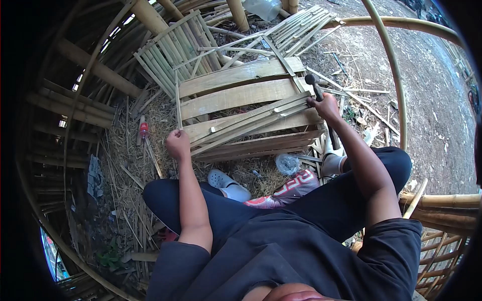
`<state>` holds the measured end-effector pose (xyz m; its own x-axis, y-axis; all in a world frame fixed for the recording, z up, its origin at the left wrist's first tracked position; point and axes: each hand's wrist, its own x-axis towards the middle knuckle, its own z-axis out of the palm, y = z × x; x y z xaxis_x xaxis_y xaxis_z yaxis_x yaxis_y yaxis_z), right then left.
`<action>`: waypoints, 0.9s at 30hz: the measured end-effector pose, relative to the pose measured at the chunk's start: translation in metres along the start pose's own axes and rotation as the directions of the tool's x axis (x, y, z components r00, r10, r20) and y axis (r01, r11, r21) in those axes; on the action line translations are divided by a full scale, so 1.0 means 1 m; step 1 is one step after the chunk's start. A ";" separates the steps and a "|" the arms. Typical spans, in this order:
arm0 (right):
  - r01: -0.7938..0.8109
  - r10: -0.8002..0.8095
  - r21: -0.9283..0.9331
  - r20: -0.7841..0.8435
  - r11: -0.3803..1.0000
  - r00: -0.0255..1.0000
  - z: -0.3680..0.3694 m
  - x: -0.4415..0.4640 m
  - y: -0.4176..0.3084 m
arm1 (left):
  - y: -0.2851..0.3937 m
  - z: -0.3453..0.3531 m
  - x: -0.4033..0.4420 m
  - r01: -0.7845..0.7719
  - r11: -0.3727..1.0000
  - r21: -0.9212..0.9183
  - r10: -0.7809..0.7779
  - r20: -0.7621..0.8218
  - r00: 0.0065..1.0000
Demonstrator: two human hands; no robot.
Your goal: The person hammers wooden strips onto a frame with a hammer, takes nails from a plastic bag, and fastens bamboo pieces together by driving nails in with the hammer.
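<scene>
In front of me stands a slatted wooden crate (pixel 228 106) with wide, pale boards and gaps between them. Several thin bamboo strips (pixel 251 120) lie slantwise across its top. My right hand (pixel 327 108) is wrapped round a hammer (pixel 316 86), its dark head pointing up and away at the crate's right end. That hand is close to the right tips of the strips. At the crate's near left corner is my left hand (pixel 178 144), its fingers closed and pinched together. Whatever those fingers hold, if anything, is too small or hidden to make out.
A bamboo slat panel (pixel 175 50) leans behind the crate, with a bundle of strips (pixel 301 30) at the back right. A red-labelled bottle (pixel 144 130) lies left, a clear plastic bag (pixel 287 164) near my feet. A bamboo pole (pixel 394 75) curves up on the right.
</scene>
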<state>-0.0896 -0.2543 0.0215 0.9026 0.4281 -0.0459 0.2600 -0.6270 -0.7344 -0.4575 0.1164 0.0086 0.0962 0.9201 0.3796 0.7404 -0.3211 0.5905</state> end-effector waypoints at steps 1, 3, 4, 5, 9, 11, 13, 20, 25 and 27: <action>-0.034 0.033 0.006 0.014 0.999 0.999 0.000 0.002 0.000 | 0.000 0.000 0.000 0.007 1.000 -0.010 -0.007 0.001 1.000; -0.100 0.099 0.014 0.045 0.995 0.994 0.002 0.005 0.000 | 0.001 0.000 0.000 0.016 1.000 -0.005 -0.016 0.000 1.000; -0.095 0.095 0.007 0.035 0.995 0.995 0.002 0.007 -0.001 | 0.002 0.000 0.000 0.016 1.000 0.009 -0.016 0.000 1.000; -0.092 0.092 -0.001 0.026 0.996 0.995 0.003 0.008 -0.001 | 0.002 0.000 -0.001 0.016 1.000 0.023 -0.016 0.001 1.000; -0.130 0.132 -0.032 0.080 0.991 0.988 -0.003 0.014 -0.005 | 0.002 0.003 0.000 -0.006 1.000 0.010 0.006 -0.007 1.000; -0.086 0.088 -0.038 0.038 0.996 0.995 0.003 0.023 0.002 | 0.004 0.004 -0.002 -0.011 1.000 0.018 0.011 0.000 1.000; -0.058 0.058 -0.057 -0.002 0.997 0.998 0.011 0.030 0.009 | 0.006 0.003 -0.004 0.000 1.000 0.013 0.000 0.007 1.000; -0.054 0.052 -0.054 -0.040 0.997 0.998 0.015 0.035 0.004 | 0.006 0.005 -0.005 -0.021 1.000 0.021 0.022 -0.020 1.000; -0.042 0.026 -0.165 -0.100 0.985 0.995 0.027 0.039 0.015 | 0.006 0.007 -0.012 -0.006 1.000 0.017 0.007 -0.041 0.999; -0.027 -0.002 -0.198 -0.143 0.980 0.990 0.029 0.036 0.015 | 0.005 0.008 -0.014 -0.014 1.000 0.024 0.016 -0.064 0.998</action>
<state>-0.0633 -0.2293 -0.0105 0.9420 0.3315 0.0530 0.2985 -0.7547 -0.5842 -0.4504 0.1037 0.0005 0.0651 0.8986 0.4340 0.7550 -0.3287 0.5673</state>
